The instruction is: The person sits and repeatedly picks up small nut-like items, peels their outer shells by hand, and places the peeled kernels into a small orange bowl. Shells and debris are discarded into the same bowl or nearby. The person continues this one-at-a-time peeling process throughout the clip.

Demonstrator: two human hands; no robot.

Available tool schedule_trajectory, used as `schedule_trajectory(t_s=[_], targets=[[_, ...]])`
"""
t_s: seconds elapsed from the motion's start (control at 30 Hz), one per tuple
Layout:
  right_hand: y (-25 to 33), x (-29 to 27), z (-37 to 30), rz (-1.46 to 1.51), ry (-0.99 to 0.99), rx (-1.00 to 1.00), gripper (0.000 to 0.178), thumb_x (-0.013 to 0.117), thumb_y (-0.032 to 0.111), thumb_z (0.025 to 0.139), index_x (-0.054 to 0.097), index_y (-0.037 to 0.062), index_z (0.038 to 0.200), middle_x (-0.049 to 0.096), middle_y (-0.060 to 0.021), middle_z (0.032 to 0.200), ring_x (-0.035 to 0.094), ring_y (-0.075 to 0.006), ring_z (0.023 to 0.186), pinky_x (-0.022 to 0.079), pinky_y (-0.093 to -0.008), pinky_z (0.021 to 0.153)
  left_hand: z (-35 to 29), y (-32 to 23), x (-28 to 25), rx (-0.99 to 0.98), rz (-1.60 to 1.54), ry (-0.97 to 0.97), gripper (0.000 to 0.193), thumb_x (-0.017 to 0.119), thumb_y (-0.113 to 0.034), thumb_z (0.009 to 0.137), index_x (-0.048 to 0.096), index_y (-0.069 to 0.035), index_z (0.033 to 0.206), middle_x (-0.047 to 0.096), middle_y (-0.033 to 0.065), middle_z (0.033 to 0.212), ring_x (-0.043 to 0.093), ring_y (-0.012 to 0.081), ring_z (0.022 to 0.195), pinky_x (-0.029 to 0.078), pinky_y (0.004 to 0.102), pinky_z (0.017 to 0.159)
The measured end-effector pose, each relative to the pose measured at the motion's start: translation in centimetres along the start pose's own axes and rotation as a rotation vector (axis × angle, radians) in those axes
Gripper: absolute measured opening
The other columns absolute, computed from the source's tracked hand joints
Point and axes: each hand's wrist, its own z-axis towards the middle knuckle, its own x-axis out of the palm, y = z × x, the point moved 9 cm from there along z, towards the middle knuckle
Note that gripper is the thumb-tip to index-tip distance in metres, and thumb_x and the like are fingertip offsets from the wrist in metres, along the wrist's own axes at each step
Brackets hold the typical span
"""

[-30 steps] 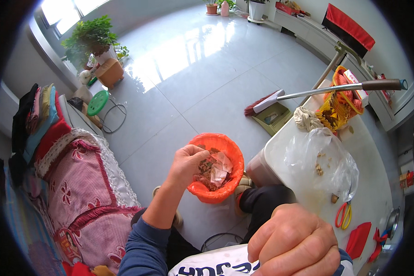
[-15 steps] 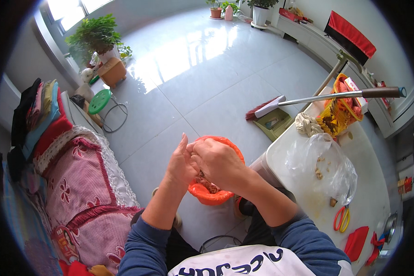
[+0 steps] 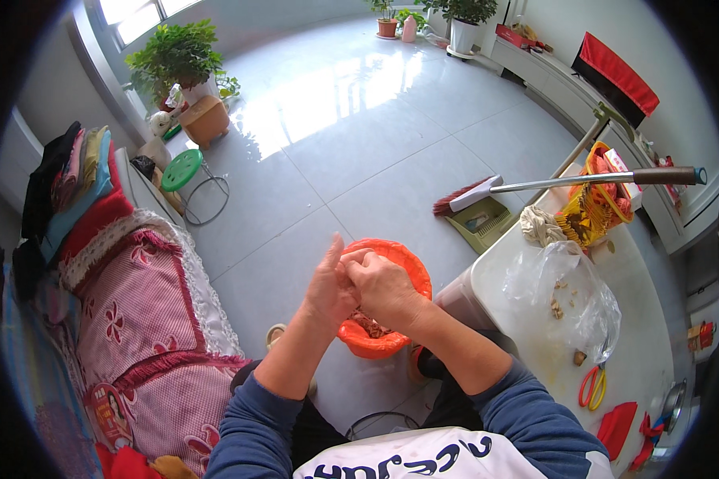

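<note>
Touching over the orange bin (image 3: 375, 346): left hand (image 3: 327, 291) half-open, right hand (image 3: 387, 290) curled

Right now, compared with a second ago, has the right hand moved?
Yes. Judged against the bin, the right hand has moved forward and left, to over it.

A pale, round-cornered worktop (image 3: 527, 347) carries a clear plastic bag (image 3: 587, 291) with beige pieces (image 3: 558, 307) in or on it, a small brown chunk (image 3: 579, 358), scissors with red and yellow handles (image 3: 593, 389), a red cloth (image 3: 617, 429), a crumpled cream cloth (image 3: 542, 226) and a yellow-and-orange basket (image 3: 589, 215). Below, the grey tiled floor (image 3: 276, 259) bears an orange-lined bin (image 3: 375, 346), an olive-green dustpan (image 3: 481, 226) and a pink bottle (image 3: 409, 30).
</note>
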Motion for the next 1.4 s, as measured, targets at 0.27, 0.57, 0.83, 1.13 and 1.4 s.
schedule_trajectory(t_s=[0.27,0.57,0.83,1.13,1.4], targets=[[-0.5,-0.3,0.2,0.164,-0.043,0.050,0.020,0.059,0.002,0.079,0.059,0.0042,0.098,0.060,-0.0153,0.094,0.060,-0.0325,0.094,0.051,-0.0431,0.077,0.1,0.0,-0.5,0.003,-0.016,-0.038,0.070,0.044,-0.057,0.096,0.052,0.008,0.122,0.061,0.0194,0.114,0.061,0.0282,0.109,0.049,0.0410,0.097],[0.0,-1.0,0.4,0.238,-0.131,-0.005,0.007,0.055,0.004,0.083,0.057,0.0004,0.089,0.059,-0.0179,0.083,0.060,-0.0348,0.078,0.049,-0.0444,0.068,0.2,0.3,-0.7,0.016,-0.015,-0.075,0.064,0.048,-0.055,0.095,0.057,0.005,0.114,0.062,0.0190,0.114,0.060,0.0290,0.110,0.049,0.0427,0.096],[-1.2,-3.7,0.3,0.405,-0.314,0.065,0.009,0.058,0.002,0.086,0.060,-0.0027,0.093,0.063,-0.0181,0.088,0.063,-0.0293,0.077,0.052,-0.0373,0.067,0.0,-0.3,-0.9,0.033,0.064,-0.093,0.046,0.043,-0.040,0.101,0.060,0.001,0.109,0.065,0.0138,0.103,0.063,0.0247,0.097,0.053,0.0387,0.088],[-3.4,-3.5,0.2,0.680,-0.279,0.325,0.009,0.059,0.006,0.088,0.059,-0.0033,0.089,0.064,-0.0167,0.080,0.064,-0.0247,0.073,0.051,-0.0343,0.066,-1.7,-3.0,0.1,0.203,0.275,-0.130,0.013,0.064,-0.011,0.090,0.064,0.000,0.095,0.056,-0.0004,0.073,0.049,0.0054,0.064,0.040,0.0185,0.051],[-4.0,-2.4,0.2,1.020,-0.210,0.431,0.011,0.059,0.006,0.089,0.060,-0.0044,0.092,0.067,-0.0101,0.077,0.063,-0.0126,0.071,0.051,-0.0281,0.062,-2.2,-3.9,0.1,0.249,0.391,-0.158,0.012,0.069,-0.009,0.086,0.065,0.001,0.091,0.058,0.0002,0.071,0.049,0.0066,0.060,0.039,0.0195,0.051]])
